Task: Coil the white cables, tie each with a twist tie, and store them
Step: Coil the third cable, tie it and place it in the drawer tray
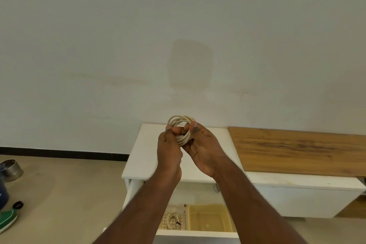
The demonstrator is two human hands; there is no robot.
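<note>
Both hands, left (168, 145) and right (202, 145), grip a coiled cable (181, 125) above the surface (144, 152), tying it. One tied coil (174, 221) lies in the drawer (198, 234) already.

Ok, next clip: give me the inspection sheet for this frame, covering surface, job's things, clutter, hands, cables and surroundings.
Surface: white cabinet top with a wooden board to its right; nothing else seen on it.
Job's things: coiled white cable held above the cabinet; twist tie seemingly round it.
Clutter: nothing seen on the cabinet top.
Hands: left hand and right hand both grip the coil.
Cables: a second white cable lies in a lattice basket in the open drawer, beside a yellow bin.
Surroundings: plain wall; metal bowl and green shoe on the floor.
</note>
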